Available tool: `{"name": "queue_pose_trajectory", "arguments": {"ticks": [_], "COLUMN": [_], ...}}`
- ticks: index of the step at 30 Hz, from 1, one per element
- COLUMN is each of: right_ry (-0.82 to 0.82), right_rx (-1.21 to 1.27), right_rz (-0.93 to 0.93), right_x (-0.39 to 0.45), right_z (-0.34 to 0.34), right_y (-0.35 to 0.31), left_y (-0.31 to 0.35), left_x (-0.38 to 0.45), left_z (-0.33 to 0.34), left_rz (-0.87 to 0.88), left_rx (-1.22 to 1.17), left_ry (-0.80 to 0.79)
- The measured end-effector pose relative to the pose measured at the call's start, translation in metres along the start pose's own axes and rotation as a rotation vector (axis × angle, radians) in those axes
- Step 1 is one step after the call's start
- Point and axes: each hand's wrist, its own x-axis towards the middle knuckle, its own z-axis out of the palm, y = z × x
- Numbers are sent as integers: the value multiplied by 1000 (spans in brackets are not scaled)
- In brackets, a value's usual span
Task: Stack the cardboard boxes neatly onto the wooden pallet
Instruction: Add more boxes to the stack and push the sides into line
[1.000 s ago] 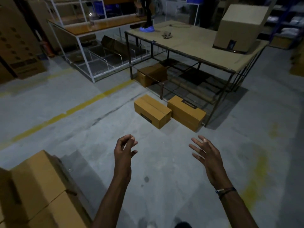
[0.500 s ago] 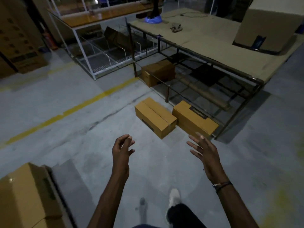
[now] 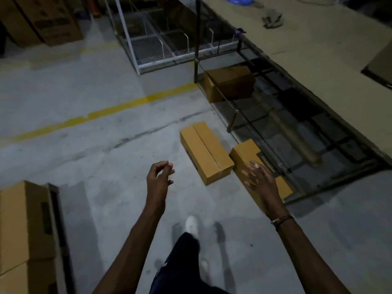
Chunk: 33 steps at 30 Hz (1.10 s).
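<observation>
Two long cardboard boxes lie side by side on the concrete floor: the left box (image 3: 206, 151) in the middle, the right box (image 3: 244, 154) against the metal table's frame. My right hand (image 3: 259, 179) hangs over the right box with fingers spread, holding nothing. My left hand (image 3: 159, 177) hovers to the left of the left box, fingers loosely curled and empty. A third box (image 3: 230, 82) stands under the table. Stacked cardboard boxes (image 3: 23, 230) fill the lower left corner; the pallet itself is not visible.
A metal-framed table (image 3: 318, 60) with a brown top runs along the right. A white wire rack (image 3: 169, 49) stands behind it. A yellow floor line (image 3: 95, 115) crosses the concrete. Printed cartons (image 3: 42, 20) stand at the far left. My leg and white shoe (image 3: 192, 225) are below.
I have walked toward the two floor boxes, which appear larger and nearer. My right hand now overlaps the right box. Both hands stay empty.
</observation>
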Motion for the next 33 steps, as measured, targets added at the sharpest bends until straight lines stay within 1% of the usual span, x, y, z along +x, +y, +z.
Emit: {"name": "queue_pose_trajectory", "arguments": {"ticks": [6, 9, 15, 19, 22, 24, 26, 29, 33], "right_ry": [-83, -119, -164, -209, -228, -247, -252, -278, -320], "right_rx": [-123, -172, -273, -419, -493, -517, -549, -567, -630], "right_rz": [24, 79, 179, 195, 201, 225, 231, 233, 247], "right_x": [160, 235, 366, 449, 513, 560, 595, 659, 731], "right_z": [-2, 2, 3, -2, -4, -4, -6, -8, -4], "right_y": [-11, -8, 39, 91, 139, 179, 211, 282, 367], "left_y": [-27, -49, -101, -152, -206, -254, -287, -361, -451], "left_x": [112, 173, 271, 330, 375, 408, 430, 480, 538], "left_z": [61, 91, 144, 176, 198, 213, 225, 245, 262], "left_rz": [-51, -121, -212, -273, -341, -367, -372, -384, -414], "left_rx": [66, 125, 235, 240, 230, 242, 264, 312, 304], "left_ry": [43, 55, 27, 6, 4, 32, 64, 91, 122]}}
